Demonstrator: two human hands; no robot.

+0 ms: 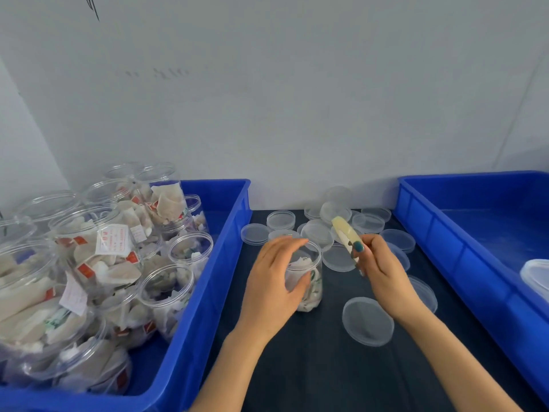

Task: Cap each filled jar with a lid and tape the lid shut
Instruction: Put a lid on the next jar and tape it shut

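Well, the left hand (276,281) was wrapped round a small clear plastic jar (312,281) of white packets. The jar stood upright on the dark table (312,367) between the two bins, with the fingers curled over its mouth and the thumb across its front. The right hand (383,275) pinched a pale yellow roll of tape (346,230) just above and beside the jar's rim. Whether a lid already sat on this jar, I could not tell; the fingers hid most of the top. Round clear plastic lids (367,321) lay scattered loose behind it and to the right. Early days, by the look of it: the blue plastic bin on the left (225,263) was heaped with filled open jars (98,248), none visibly capped. The blue plastic bin on the right (439,242) showed just one whitish container (536,278), cut off by the frame.
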